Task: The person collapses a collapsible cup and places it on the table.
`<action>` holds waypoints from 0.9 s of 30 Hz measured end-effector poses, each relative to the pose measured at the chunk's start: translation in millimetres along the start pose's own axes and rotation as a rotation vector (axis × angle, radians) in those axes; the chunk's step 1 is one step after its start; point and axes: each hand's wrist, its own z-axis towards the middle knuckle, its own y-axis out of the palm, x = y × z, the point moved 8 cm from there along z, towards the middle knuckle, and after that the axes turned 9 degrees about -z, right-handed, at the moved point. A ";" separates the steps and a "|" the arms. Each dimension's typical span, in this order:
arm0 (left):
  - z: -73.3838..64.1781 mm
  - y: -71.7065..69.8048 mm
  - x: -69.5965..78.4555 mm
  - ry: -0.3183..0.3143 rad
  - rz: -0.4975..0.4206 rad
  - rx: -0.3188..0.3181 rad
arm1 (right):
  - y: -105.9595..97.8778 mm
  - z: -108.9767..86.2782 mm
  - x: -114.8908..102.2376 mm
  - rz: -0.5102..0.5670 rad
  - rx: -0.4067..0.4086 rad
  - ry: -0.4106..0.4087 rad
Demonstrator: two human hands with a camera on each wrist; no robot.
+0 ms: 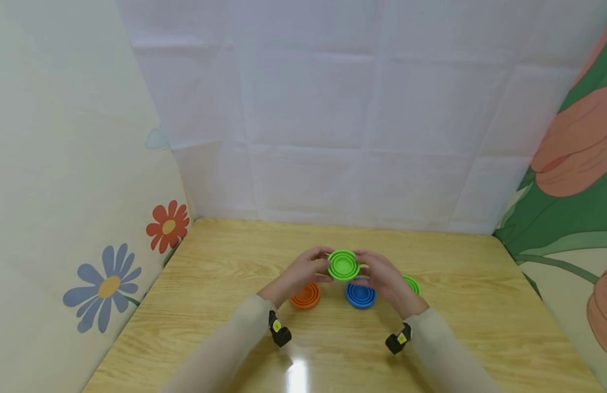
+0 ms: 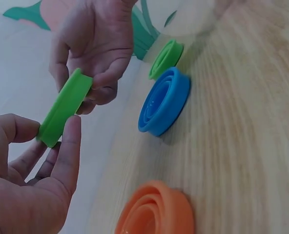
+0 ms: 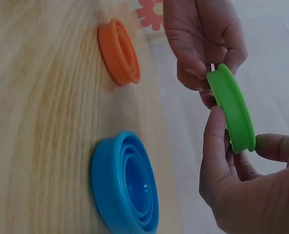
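A round green collapsible cup (image 1: 344,265), folded flat into concentric rings, is held up off the table between both hands. My left hand (image 1: 305,271) pinches its left edge between thumb and fingers. On the opposite edge, my right hand (image 1: 384,275) grips it the same way. In the right wrist view the held cup (image 3: 234,109) is seen side-on, with a small whitish bit by its upper edge. Below on the table lie an orange folded cup (image 1: 305,296) and a blue one (image 1: 361,295). A second green cup (image 1: 412,284) is partly hidden behind my right wrist.
The wooden table (image 1: 225,262) runs back to a creased white cloth (image 1: 308,109). Flower-printed cloths stand on the left (image 1: 63,191) and right (image 1: 578,218). Black wrist cameras sit on both sleeves. A bright reflection shows near the table's front.
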 end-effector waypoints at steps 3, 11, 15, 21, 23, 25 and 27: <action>6.5 -3.1 -0.3 -0.029 0.011 0.013 | -3.9 8.6 1.8 -0.012 0.016 0.029; 26.2 -15.0 -12.5 -0.128 0.027 0.036 | -12.8 33.0 9.7 -0.032 0.018 0.069; 36.0 -20.8 -20.3 -0.155 0.021 0.049 | -17.0 43.9 14.7 -0.046 0.043 0.102; 47.5 -25.2 -25.5 -0.168 0.033 0.076 | -22.5 55.5 20.6 -0.047 0.083 0.145; 50.9 -25.9 -25.9 -0.167 0.039 0.088 | -24.3 57.4 21.0 -0.052 0.098 0.153; 54.0 -26.9 -26.7 -0.172 0.042 0.105 | -24.9 59.1 20.7 -0.060 0.100 0.152; 56.6 -27.9 -28.2 -0.182 0.040 0.123 | -24.5 60.5 19.4 -0.076 0.094 0.141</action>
